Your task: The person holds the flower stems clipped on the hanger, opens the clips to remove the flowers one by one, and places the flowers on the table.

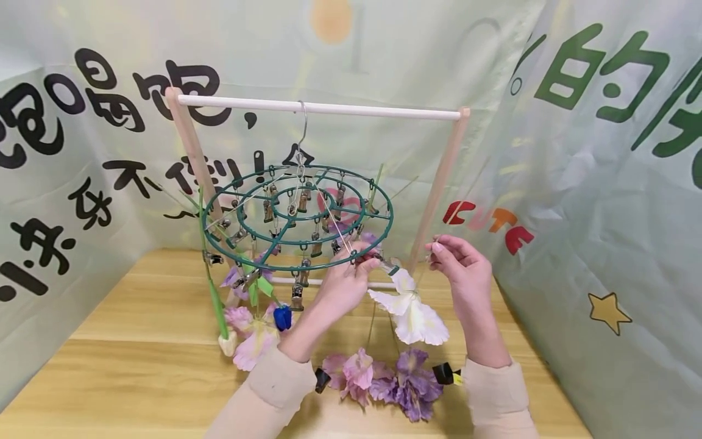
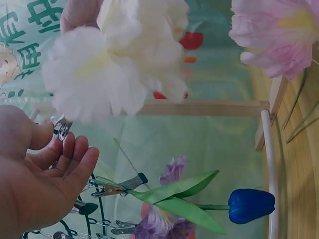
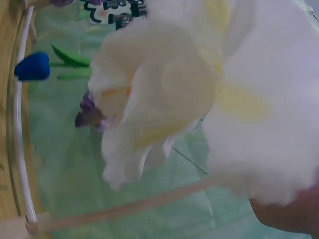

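My left hand (image 1: pixel 348 280) pinches a metal clip (image 2: pixel 63 127) at the front right edge of the round green hanger (image 1: pixel 390 228). The white flower (image 1: pixel 414 314) hangs head down just right of that clip, between the hands; whether the clip touches it cannot be told. My right hand (image 1: pixel 466 280) is raised to the right of the flower, thumb and fingertips pinched on something thin, seemingly its stem. In the right wrist view white petals (image 3: pixel 169 94) cover much of the picture, and only part of a hand (image 3: pixel 289 211) shows.
The hanger hangs by its hook from a white rod (image 1: pixel 378 110) on a wooden frame. A blue tulip (image 1: pixel 282 317), a white tulip (image 1: pixel 227 343), pink flowers (image 1: pixel 358 373) and purple flowers (image 1: pixel 412 384) hang below it. Several clips dangle from the rings. Printed cloth stands behind.
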`<state>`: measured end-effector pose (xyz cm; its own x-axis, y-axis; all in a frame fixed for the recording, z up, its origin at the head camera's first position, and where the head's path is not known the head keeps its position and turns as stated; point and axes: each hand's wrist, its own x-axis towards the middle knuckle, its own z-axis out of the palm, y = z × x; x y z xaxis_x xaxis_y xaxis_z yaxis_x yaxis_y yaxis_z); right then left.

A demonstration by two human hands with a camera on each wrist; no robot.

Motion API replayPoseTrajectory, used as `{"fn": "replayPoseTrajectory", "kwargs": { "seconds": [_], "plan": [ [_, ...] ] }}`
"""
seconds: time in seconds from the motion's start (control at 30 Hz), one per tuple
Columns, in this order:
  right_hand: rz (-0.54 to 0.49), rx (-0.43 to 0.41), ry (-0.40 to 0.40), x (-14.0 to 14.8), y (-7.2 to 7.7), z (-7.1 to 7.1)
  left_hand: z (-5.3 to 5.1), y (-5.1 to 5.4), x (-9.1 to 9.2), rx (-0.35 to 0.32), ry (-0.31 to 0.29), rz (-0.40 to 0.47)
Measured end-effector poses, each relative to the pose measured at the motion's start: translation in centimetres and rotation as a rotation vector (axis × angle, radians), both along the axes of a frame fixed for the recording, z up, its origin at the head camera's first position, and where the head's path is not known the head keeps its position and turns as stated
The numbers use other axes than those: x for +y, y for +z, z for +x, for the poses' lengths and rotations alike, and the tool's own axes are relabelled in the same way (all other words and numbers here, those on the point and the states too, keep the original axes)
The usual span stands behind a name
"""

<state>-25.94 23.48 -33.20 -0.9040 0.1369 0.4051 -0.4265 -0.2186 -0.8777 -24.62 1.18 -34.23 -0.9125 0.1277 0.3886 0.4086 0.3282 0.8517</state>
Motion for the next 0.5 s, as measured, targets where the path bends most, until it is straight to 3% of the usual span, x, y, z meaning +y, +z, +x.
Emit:
{"fn": "replayPoseTrajectory", "kwargs": {
  "seconds": [0.1, 0.3, 0.5],
  "plan": [
    [0.04, -0.009, 0.013, 1.0, 0.4, 0.3, 0.1, -0.1, -0.2, 0.005, -0.032, 0.022],
    [0.209, -0.034, 0.023, 3.3, 0.7, 1.0, 0.4, -0.4, -0.5, -0.084, -0.023, 0.066],
    [0.398, -0.118, 0.004, 5.4, 0.4, 1.7, 0.5, -0.3, -0.7, -0.086, -0.02, 0.032]
  ]
}}
